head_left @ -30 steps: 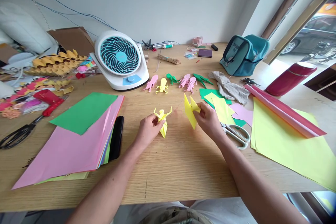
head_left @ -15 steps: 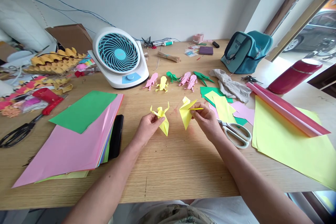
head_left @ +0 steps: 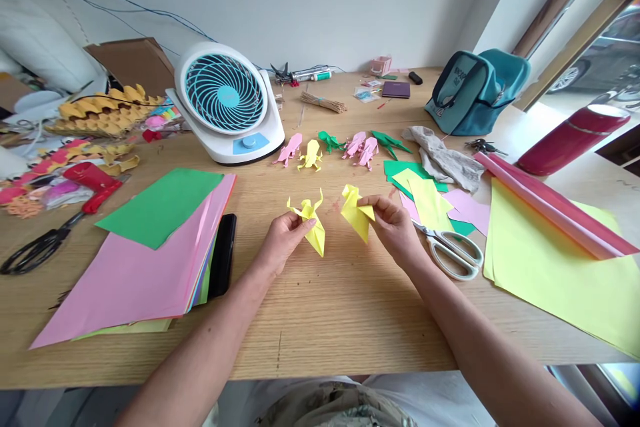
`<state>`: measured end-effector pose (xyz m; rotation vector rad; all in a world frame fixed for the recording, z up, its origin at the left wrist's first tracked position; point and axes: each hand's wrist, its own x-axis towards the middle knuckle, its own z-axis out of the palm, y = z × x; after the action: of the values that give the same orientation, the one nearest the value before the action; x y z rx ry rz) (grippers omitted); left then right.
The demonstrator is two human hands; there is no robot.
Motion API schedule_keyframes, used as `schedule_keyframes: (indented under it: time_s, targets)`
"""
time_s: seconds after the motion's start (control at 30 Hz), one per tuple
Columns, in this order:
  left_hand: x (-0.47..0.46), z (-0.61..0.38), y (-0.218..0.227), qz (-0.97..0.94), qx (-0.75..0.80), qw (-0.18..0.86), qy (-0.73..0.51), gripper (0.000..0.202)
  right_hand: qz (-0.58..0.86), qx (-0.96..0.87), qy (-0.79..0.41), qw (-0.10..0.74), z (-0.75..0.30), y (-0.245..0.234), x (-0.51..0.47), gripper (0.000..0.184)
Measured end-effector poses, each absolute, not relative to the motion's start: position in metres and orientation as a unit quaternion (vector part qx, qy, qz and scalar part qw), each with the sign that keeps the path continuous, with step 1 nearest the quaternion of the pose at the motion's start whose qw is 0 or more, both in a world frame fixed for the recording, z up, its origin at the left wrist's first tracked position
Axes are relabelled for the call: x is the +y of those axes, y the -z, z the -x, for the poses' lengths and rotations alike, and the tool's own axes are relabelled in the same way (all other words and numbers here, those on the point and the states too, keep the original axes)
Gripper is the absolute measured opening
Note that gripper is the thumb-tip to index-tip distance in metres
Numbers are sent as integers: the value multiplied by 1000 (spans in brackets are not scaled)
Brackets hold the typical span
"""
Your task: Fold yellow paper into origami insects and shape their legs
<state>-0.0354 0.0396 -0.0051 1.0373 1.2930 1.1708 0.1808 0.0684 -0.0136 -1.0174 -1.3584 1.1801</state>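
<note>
Your table: fan at back; teal bag, lettering too small to read surely. Your left hand pinches yellow folded figure, right hand pinches folded yellow paper, pieces apart, over mid-table.

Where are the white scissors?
In the head view, the white scissors lie on the right, between the right hand and the big yellow sheets.

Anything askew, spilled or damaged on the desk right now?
Nothing looks spilled or clearly damaged. The green sheet lies askew across the pink sheet, its edges out of line with it. Paper scraps lie in a loose, overlapping heap near the pale-handled scissors.
</note>
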Motion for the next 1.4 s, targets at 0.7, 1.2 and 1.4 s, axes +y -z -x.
schedule_keyframes:
  time_s: [0.7,1.2,1.4]
  targets:
    - [35,34,1,-413,498,561,-516,36,605,-680,-82,406,-233,-3,69,45]
    - [37,32,9,-511,491,460,-534,30,681,-722,17,123,-332,30,-6,44]
    - [33,32,0,-535,482,434,-541,28,635,-753,-27,169,-307,27,-23,42]
